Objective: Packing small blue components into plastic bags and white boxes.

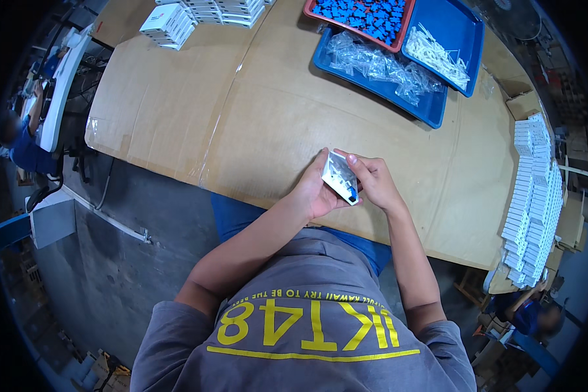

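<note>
Between my two hands, over the near part of the table, is a small white box (334, 175), tilted. Clear plastic and a small blue piece (352, 194) show in it. My left hand (315, 196) is wrapped round the box from the left and below, and most of its fingers are hidden. On the right side, my right hand (376, 185) grips the box with the thumb over its upper edge. Whether the box has a lid or a clear cover is too small to tell.
Ahead, a red tray (399, 47) of blue pieces overlaps a blue tray (432, 118) of clear plastic bags. Another blue tray (476, 36) holds white sticks. Stacked white boxes (170, 23) stand far left, more stacked boxes (534, 196) at right. People sit beyond both table sides.
</note>
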{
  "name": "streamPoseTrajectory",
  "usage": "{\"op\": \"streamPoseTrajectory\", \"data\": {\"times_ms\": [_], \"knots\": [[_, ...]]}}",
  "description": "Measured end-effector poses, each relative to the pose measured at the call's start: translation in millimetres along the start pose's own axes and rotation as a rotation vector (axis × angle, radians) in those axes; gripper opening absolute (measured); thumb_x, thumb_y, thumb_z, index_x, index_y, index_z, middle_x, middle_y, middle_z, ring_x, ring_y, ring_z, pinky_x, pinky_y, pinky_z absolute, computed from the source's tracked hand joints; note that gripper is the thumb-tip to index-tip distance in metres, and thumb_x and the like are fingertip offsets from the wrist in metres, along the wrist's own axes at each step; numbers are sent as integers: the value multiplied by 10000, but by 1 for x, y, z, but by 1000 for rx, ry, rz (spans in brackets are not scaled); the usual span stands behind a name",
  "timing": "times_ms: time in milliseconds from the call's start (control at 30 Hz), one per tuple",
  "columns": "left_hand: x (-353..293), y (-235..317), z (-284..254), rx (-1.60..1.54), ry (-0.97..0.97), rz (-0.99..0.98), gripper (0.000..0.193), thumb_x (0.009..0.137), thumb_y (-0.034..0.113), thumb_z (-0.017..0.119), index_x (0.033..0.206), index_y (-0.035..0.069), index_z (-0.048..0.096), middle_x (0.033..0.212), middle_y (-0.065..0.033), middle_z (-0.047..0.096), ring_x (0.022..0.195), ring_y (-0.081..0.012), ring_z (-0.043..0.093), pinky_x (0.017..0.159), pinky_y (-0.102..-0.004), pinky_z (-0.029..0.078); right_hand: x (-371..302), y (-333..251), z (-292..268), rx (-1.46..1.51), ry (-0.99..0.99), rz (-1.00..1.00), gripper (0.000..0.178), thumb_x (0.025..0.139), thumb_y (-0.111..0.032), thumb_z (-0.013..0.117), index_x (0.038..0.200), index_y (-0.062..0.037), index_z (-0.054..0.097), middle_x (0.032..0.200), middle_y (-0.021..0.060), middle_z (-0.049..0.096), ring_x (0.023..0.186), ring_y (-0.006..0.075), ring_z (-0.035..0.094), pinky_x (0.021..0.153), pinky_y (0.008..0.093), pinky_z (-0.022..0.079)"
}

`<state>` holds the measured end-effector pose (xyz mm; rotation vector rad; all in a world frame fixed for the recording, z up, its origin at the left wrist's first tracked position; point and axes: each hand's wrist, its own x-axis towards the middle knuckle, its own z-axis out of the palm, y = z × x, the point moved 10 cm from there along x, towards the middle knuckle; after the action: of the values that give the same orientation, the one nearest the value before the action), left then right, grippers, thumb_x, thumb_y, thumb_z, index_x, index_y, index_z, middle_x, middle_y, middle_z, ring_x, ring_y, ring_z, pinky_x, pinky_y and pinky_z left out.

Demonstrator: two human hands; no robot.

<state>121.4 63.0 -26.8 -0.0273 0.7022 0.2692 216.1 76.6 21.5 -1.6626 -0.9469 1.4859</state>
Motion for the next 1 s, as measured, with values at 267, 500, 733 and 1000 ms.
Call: {"op": "streamPoseTrajectory", "data": {"times_ms": [267, 500, 733, 1000], "knots": [[4, 0, -4, 6, 41, 2, 644, 1087, 627, 327, 1460, 129, 494, 1413, -139, 586, 1270, -337, 608, 1064, -623, 495, 2, -2, 1, -31, -27, -10, 414, 1072, -382, 613, 1295, -58, 739, 896, 33, 744, 810, 71, 593, 743, 278, 531], [5, -1, -4, 24, -5, -12, 599, 1099, 604, 314, 1406, 142, 538, 1356, -122, 623, 1251, -311, 620, 1048, -586, 506, -10, 2, 7, -28, -35, -194, 457, 1069, -278, 607, 1456, -40, 566, 1272, 141, 707, 1126, 194, 664, 995, 326, 508], [-11, 2, 6, 185, 134, 160, 567, 1104, 610, 287, 1327, 173, 571, 1204, -54, 674, 1099, -198, 672, 914, -415, 558, -48, -26, 15, -302, 78, -579, 548, 1037, -305, 625, 1502, -34, 522, 1553, 235, 496, 1452, 399, 473, 1201, 438, 363], [-15, 4, 13, 341, 92, 321, 598, 1112, 606, 266, 1317, 143, 583, 1177, -39, 682, 1069, -148, 676, 881, -343, 554, -69, -41, 20, -362, 133, -694, 725, 1016, -512, 590, 1508, 14, 507, 1569, 263, 466, 1486, 434, 415, 1240, 506, 300]]}}
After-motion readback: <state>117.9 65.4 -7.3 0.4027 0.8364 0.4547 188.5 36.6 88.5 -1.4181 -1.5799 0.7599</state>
